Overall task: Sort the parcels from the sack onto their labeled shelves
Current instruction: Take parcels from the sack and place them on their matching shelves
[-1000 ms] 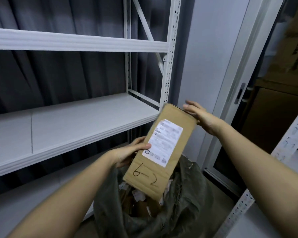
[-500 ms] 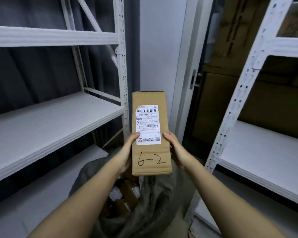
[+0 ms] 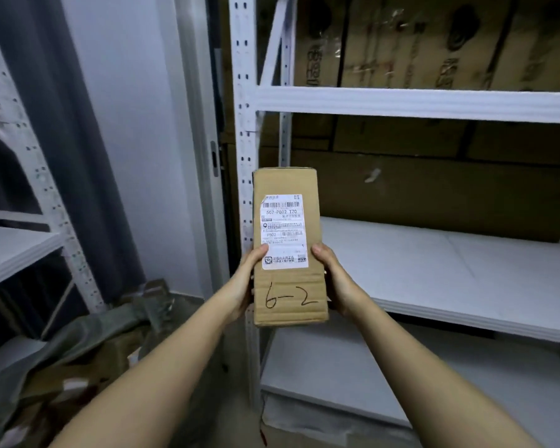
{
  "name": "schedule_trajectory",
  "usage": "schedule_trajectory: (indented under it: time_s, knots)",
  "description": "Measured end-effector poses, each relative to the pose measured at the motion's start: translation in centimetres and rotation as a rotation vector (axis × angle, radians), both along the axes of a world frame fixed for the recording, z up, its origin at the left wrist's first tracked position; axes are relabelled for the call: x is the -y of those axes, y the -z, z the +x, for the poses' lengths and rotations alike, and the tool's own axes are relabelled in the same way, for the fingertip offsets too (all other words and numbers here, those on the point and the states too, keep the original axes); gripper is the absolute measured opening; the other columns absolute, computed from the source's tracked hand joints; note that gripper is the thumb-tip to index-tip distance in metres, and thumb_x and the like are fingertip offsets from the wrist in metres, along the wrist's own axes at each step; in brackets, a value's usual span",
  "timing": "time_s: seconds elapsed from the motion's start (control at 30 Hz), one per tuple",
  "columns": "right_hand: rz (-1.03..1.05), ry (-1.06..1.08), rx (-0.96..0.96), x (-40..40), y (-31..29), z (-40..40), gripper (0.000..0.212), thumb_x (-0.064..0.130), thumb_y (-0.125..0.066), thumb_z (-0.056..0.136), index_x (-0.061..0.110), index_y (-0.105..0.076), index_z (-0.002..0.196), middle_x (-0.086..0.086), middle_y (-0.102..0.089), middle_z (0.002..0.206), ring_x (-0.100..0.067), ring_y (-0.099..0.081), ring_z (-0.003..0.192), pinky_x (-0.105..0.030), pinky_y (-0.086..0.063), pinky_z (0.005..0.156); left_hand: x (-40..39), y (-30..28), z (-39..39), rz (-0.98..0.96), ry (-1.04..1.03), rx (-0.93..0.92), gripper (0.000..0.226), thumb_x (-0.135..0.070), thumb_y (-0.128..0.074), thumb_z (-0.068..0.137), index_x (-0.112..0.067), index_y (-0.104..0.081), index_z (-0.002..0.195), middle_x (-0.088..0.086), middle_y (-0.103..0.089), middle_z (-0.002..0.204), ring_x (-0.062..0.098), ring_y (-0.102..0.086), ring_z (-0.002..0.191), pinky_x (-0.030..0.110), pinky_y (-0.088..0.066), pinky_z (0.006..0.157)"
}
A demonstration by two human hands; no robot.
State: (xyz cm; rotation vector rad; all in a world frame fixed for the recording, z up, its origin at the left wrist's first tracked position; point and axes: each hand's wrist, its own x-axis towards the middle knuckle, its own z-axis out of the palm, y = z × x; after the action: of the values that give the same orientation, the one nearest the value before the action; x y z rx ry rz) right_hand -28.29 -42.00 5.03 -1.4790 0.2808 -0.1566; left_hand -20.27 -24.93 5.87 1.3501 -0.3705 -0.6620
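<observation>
White shelving [image 3: 434, 103] fills the space behind the parcel [image 3: 288, 247] now, with big brown cartons [image 3: 434, 195] stacked behind its boards; half a second ago that rack sat off to the right of the parcel and the other rack stood at its left. I hold the parcel upright in front of the rack's near post [image 3: 244, 124]. My left hand [image 3: 244, 282] grips its left edge, thumb lying on the corner of the white shipping label [image 3: 283, 231], and my right hand [image 3: 333, 282] grips its right edge, thumb curled onto the front face. Below the label the handwritten "6-2" faces me, as it did before. Down to the left of the parcel lies the green sack [image 3: 78, 347], which was directly under it earlier.
</observation>
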Motion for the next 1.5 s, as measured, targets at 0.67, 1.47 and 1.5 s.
schedule_trajectory:
  time_s: [0.67, 1.47, 1.5]
  knots:
    - [-0.06, 0.546, 0.063, 32.7, -0.2, -30.9, 0.063, 0.066, -0.043, 0.086, 0.032, -0.046, 0.138, 0.005, -0.06, 0.132, -0.015, -0.056, 0.122, -0.045, -0.038, 0.11, 39.5, -0.3, -23.2, 0.086, 0.58, 0.076, 0.06, -0.081, -0.052, 0.069, -0.058, -0.042, 0.124, -0.013, -0.067, 0.117, 0.016, -0.063, 0.095, 0.032, -0.049, 0.076]
    - [-0.167, 0.749, -0.129, 64.8, 3.0, -37.6, 0.043, 0.05, -0.035, 0.099, 0.029, -0.05, 0.134, 0.008, -0.063, 0.123, -0.009, -0.06, 0.109, -0.027, -0.049, 0.083, 74.0, 3.3, -28.5, 0.205, 0.711, 0.092, 0.076, -0.042, -0.076, 0.077, -0.051, -0.02, 0.128, -0.012, -0.049, 0.126, 0.005, -0.051, 0.096, 0.029, -0.043, 0.067]
    - [-0.166, 0.736, -0.114, 66.1, 3.3, -37.7, 0.042, 0.047, -0.036, 0.1, 0.027, -0.049, 0.134, 0.007, -0.062, 0.124, -0.009, -0.06, 0.11, -0.027, -0.05, 0.084, 74.6, 3.4, -28.7, 0.212, 0.71, 0.092, 0.073, -0.042, -0.076, 0.077, -0.054, -0.02, 0.124, -0.013, -0.049, 0.124, 0.003, -0.05, 0.095, 0.03, -0.044, 0.068]
